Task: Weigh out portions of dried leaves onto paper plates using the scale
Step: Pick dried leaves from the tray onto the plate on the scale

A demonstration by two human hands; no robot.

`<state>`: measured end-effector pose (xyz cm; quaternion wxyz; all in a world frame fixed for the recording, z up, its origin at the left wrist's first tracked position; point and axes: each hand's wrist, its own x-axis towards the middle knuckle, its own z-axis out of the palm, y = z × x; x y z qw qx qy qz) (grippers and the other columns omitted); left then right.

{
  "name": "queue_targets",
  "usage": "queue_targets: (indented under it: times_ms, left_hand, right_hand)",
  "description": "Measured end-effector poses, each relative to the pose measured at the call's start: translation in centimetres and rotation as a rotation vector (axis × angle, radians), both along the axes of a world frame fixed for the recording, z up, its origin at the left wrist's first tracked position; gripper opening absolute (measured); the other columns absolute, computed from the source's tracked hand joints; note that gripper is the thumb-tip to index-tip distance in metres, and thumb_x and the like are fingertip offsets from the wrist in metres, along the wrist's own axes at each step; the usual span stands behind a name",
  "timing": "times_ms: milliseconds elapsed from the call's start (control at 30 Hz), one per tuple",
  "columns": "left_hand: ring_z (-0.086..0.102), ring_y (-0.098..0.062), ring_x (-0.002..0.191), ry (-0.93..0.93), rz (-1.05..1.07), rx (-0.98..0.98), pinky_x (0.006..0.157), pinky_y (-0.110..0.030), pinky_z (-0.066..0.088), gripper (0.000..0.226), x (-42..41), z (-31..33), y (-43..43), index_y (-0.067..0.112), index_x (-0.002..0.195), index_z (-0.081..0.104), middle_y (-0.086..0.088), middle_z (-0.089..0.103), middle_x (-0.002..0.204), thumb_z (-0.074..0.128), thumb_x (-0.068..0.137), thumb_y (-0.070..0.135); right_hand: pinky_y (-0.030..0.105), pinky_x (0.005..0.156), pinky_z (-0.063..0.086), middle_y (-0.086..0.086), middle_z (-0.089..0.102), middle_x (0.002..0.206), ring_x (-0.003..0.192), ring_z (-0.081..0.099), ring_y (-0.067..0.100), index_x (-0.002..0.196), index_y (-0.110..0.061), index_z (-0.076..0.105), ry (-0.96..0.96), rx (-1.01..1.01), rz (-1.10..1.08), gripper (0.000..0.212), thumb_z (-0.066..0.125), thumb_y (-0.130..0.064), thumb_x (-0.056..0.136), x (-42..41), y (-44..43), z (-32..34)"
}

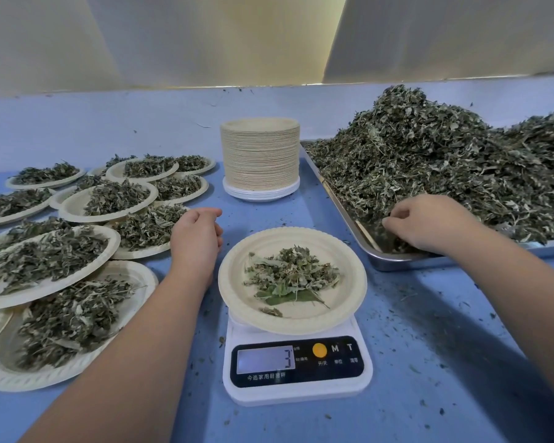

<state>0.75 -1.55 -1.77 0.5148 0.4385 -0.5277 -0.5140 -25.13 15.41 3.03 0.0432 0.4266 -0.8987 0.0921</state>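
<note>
Head view, weighing bench, mid-portion: paper plate (292, 279) centred on white scale (298, 369), carrying a small scatter of dried leaves (290, 273), display reading 3. Right hand (429, 223) reaching into near-left corner of steel tray (394, 260), fingers curled down among loose leaves at foot of big leaf heap (445, 167); whether anything is actually pinched between those fingers cannot be told from this angle. Plate lying to left of and nearer than that hand, across the tray's raised rim, so any next handful likely to travel leftward and toward the near edge, over the rim, down to plate centre. Left hand (197, 238) hovering loosely curled and empty just left of plate, not touching it, closer to plate than the right hand yet clear of the leaf supply; probably waiting to steady or clear the plate. Filled plates (48, 260) crowded and overlapping along left side of blue tabletop (429, 330); tall stack of fresh plates (260, 158) at far centre, between filled plates and tray. Portion on scale visibly thinner than those finished ones, so more leaves probably wanted. Crumbs strewn over tabletop near scale.
</note>
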Motion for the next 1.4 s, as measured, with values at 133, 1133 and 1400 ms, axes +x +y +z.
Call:
queue_targets:
  times_ms: [133, 1133, 1400]
  left_hand:
    - [0.045, -0.012, 0.052, 0.0, 0.001, 0.0, 0.046, -0.024, 0.039, 0.018, 0.0, 0.0, 0.0, 0.017, 0.096, 0.066, 0.001, 0.051, 0.066, 0.048, 0.091, 0.015]
    - [0.043, -0.012, 0.052, 0.005, -0.007, -0.005, 0.048, -0.026, 0.037, 0.019, 0.0, 0.0, 0.2, 0.018, 0.093, 0.066, 0.001, 0.051, 0.065, 0.047, 0.091, 0.014]
    - [0.044, -0.012, 0.052, 0.003, -0.006, -0.001, 0.049, -0.026, 0.037, 0.019, 0.1, 0.0, 0.2, 0.018, 0.094, 0.066, 0.001, 0.051, 0.066, 0.047, 0.09, 0.014]
  right_hand:
    - [0.034, 0.083, 0.051, 0.008, 0.066, 0.105, 0.095, 0.06, 0.027, 0.11, -0.013, 0.067, -0.027, 0.261, -0.058, 0.051, 0.042, -0.055, 0.093, 0.2, 0.3, 0.2]
    - [0.031, 0.052, 0.036, 0.005, 0.047, 0.055, 0.053, 0.046, 0.021, 0.063, -0.011, 0.046, -0.111, -0.046, 0.211, 0.057, 0.038, -0.06, 0.092, 4.4, -0.8, -1.4]
    - [0.028, 0.043, 0.024, 0.0, 0.043, 0.046, 0.045, 0.041, 0.015, 0.051, -0.014, 0.038, -0.063, -0.228, 0.253, 0.055, 0.057, -0.051, 0.087, 3.7, -0.6, -0.9]
